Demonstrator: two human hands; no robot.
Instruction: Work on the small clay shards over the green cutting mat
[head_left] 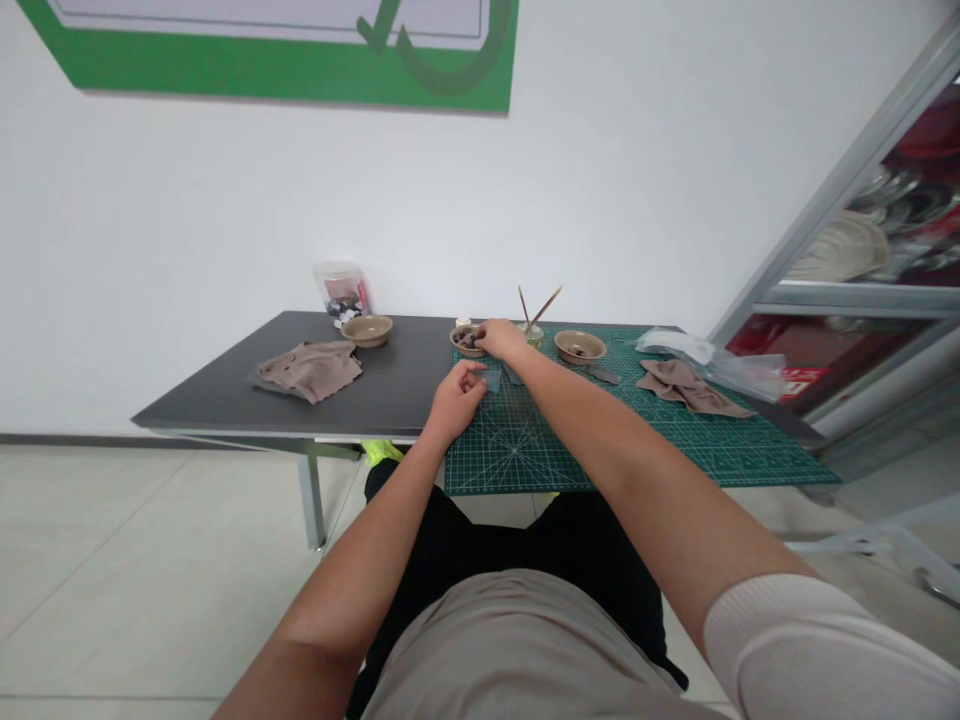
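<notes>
My right hand point(501, 338) reaches over a small bowl point(455, 346) of dark, stone-like pieces point(469, 341). Its fingertips are drawn together at the bowl's right side, and whatever they hold is hidden. Closer to me, my left hand point(459, 398) rests at the left edge of the green cutting mat point(517, 455). Its thumb and forefinger close on the edge of a small grey, see-through piece point(493, 380). Another small grey piece point(512, 374) lies just right of it, partly behind my right forearm.
Behind my right wrist stands a jar point(534, 336) holding two brushes point(541, 306). Right of it are a brown bowl point(580, 346) with a few dark bits, a crumpled cloth point(686, 388) and plastic bags point(739, 370). Leftward sit another bowl point(367, 331), a clear tub point(343, 292) and a brown cloth point(309, 370).
</notes>
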